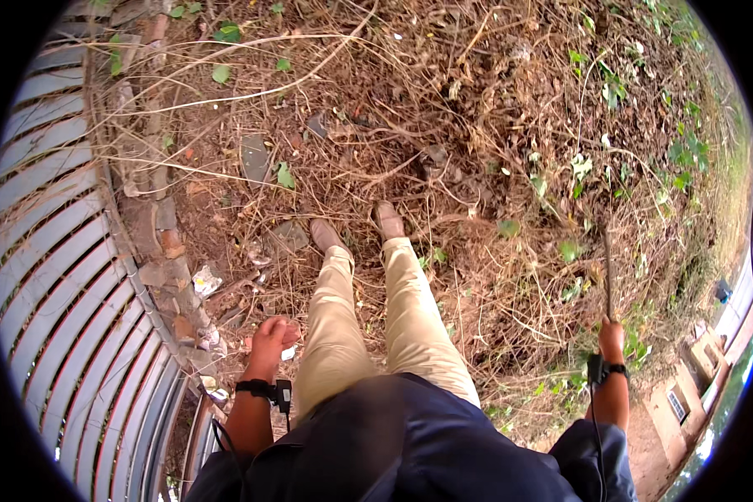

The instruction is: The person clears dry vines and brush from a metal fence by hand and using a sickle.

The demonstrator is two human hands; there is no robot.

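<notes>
My right hand point(612, 336) is closed round the lower end of a long, thin, brown stick-like tool point(608, 272), which points forward over the dry brush; its far end blends into the brush. Beside my left thigh hangs my left hand point(275, 336), its fingers curled in a loose fist with no object visible in them. A small white scrap point(289, 353) shows just below those fingers; I cannot tell whether it touches them. Both wrists wear black bands with small devices and cables. Under me, dry vines and twigs point(510, 284) cover the ground around my shoes point(388, 220).
A grey metal slatted fence point(67, 251) curves along the left, edged by a low strip of broken bricks and stones point(163, 243). A flat dark slab point(255, 159) and white litter point(207, 282) lie nearby. Green-leaved brush fills the right; pale boards point(673, 414) lie at lower right.
</notes>
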